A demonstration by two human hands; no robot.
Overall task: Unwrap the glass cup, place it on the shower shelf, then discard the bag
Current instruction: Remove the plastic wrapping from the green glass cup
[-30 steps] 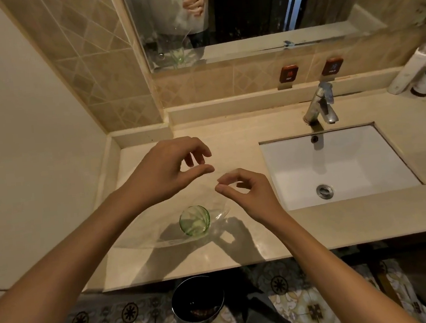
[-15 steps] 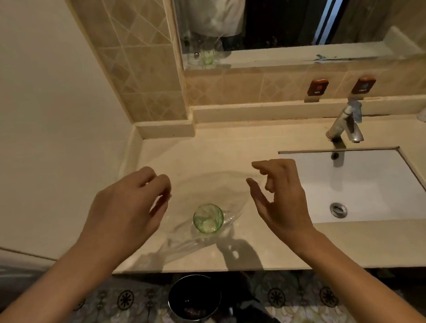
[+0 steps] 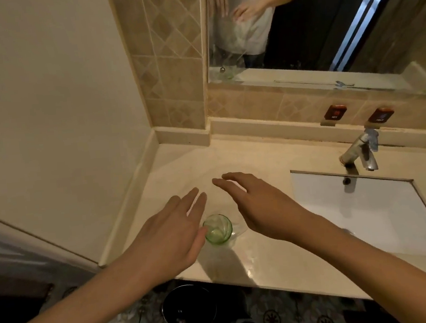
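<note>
Standing upright near the front edge of the desk (image 3: 268, 265), 1 green glass cup (image 3: 218, 228) is seen w/ its mouth up; whether anything is inside cannot be told. Thin clear plastic, the bag (image 3: 235, 230), is faintly seen around the cup's base & spread over the desk behind it; its edges are hard to trace. Below the desk front, 1 round dark bin (image 3: 189, 310) is seen on the patterned floor (image 3: 274, 319), w/ some small scraps at its bottom, too dim to be named.

L to R: a plain cream wall (image 3: 44, 99), then a tiled column (image 3: 171, 61), then a mirror (image 3: 323, 20) above a tiled backsplash. The left hand (image 3: 172, 233) is held flat, fingers spread & relaxed, nothing gripped; its thumb side is just beside or touching the cup's rim, which of the two cannot be told. The right hand (image 3: 260, 206) is likewise released, fingers extended over the clear plastic, just right of the cup, nothing grasped. Further right, 1 white rectangular sink (image 3: 368, 214) is set into the desk, nothing seen in the basin besides the drain fittings. 1 chrome tap (image 3: 359, 152) is mounted behind it. 2 small brown tags (image 3: 335, 114) are fixed on the backsplash.

Count: 2 hands, 1 cup, 1 bag, 1 bin, 1 sink, 1 tap, 2 tags.
</note>
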